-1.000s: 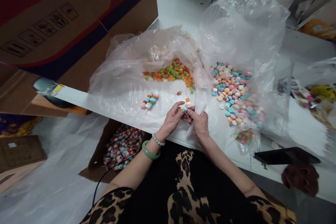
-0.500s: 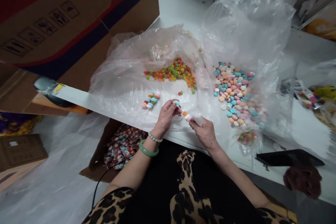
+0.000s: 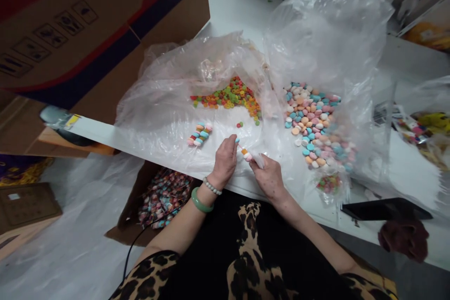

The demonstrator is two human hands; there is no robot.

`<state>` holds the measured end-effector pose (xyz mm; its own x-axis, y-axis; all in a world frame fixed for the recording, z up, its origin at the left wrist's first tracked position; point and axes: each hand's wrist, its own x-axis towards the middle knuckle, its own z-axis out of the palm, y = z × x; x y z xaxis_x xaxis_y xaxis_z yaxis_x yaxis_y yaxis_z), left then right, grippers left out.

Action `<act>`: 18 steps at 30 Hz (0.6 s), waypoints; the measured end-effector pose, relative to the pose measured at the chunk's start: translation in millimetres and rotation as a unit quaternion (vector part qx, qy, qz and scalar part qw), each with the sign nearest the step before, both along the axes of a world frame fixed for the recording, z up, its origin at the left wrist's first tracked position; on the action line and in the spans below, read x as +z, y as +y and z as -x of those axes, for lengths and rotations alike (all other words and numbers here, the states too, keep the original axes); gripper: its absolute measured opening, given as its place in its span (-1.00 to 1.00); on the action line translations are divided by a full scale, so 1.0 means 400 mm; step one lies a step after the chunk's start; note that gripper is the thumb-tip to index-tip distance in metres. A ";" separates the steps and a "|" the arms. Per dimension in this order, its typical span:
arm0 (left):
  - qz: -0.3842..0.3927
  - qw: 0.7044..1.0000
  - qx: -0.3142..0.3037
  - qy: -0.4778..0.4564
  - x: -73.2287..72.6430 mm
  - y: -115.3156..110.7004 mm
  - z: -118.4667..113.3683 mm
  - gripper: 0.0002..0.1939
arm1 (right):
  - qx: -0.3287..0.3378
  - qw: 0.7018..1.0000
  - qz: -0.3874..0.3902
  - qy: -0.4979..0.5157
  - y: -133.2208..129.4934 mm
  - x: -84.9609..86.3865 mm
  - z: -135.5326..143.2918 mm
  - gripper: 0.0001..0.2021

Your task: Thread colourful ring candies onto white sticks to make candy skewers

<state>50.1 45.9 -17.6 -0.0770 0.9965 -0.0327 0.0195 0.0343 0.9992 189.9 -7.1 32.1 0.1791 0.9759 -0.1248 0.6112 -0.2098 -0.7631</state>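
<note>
My right hand (image 3: 270,179) is closed on the lower end of a candy stick (image 3: 245,153), which carries pink, white and orange pieces. Something white and flat also shows between its thumb and fingers. At the stick's upper end, a blue candy (image 3: 237,140) is pinched in the fingertips of my left hand (image 3: 225,159). Beyond the hands, small red, green and orange ring candies (image 3: 232,97) are heaped on a clear plastic sheet (image 3: 158,122). Two or three filled candy sticks (image 3: 200,134) lie side by side left of my left hand.
Pastel round candies (image 3: 311,117) spill from a clear bag (image 3: 326,33) on the right. A large carton (image 3: 105,51) stands at the left. Below the table edge, an open box (image 3: 128,213) holds many candy sticks. A dark flat object (image 3: 386,209) lies at the right.
My left hand has turned more upright, its fingers drawn together around the blue candy at the stick's tip. My right hand has shifted slightly left, still holding the stick.
</note>
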 end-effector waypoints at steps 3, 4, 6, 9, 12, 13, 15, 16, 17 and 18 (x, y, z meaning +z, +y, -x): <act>0.031 0.999 -0.023 -0.003 -0.021 0.008 -0.002 -0.81 | 0.005 1.000 -0.009 -0.008 0.020 -0.006 0.008 -0.84; 0.059 0.997 -0.038 -0.018 -0.027 0.013 0.000 -0.82 | 0.005 1.000 -0.007 0.003 0.028 -0.011 0.006 -0.83; 0.121 0.987 -0.072 -0.082 -0.031 0.026 0.009 -0.76 | 0.005 0.999 0.005 0.044 0.042 -0.026 -0.001 -0.86; 0.177 0.957 -0.099 -0.210 -0.014 0.044 0.029 -0.62 | -0.008 0.994 0.030 0.109 0.047 -0.047 -0.019 -0.89; 0.197 0.933 -0.111 -0.279 0.013 0.054 0.043 -0.61 | -0.021 0.987 0.045 0.152 0.037 -0.056 -0.030 -0.87; 0.203 0.928 -0.114 -0.290 0.019 0.055 0.044 -0.63 | -0.020 0.985 0.049 0.163 0.033 -0.056 -0.032 -0.87; 0.209 0.924 -0.113 -0.301 0.026 0.054 0.039 -0.70 | -0.018 0.982 0.055 0.177 0.026 -0.055 -0.031 -0.87; 0.205 0.926 -0.110 -0.299 0.026 0.052 0.034 -0.72 | -0.017 0.981 0.058 0.183 0.024 -0.055 -0.030 -0.88; 0.197 0.931 -0.107 -0.288 0.025 0.050 0.029 -0.74 | -0.017 0.980 0.061 0.188 0.022 -0.056 -0.029 -0.89; 0.185 0.939 -0.104 -0.271 0.025 0.048 0.022 -0.74 | -0.020 0.979 0.065 0.192 0.021 -0.059 -0.029 -0.90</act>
<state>41.2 65.2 -7.8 0.2451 0.9008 -0.3585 -0.4436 0.4330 0.7847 201.3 1.4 8.5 0.1331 0.9401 -0.3138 0.2734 -0.3392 -0.9001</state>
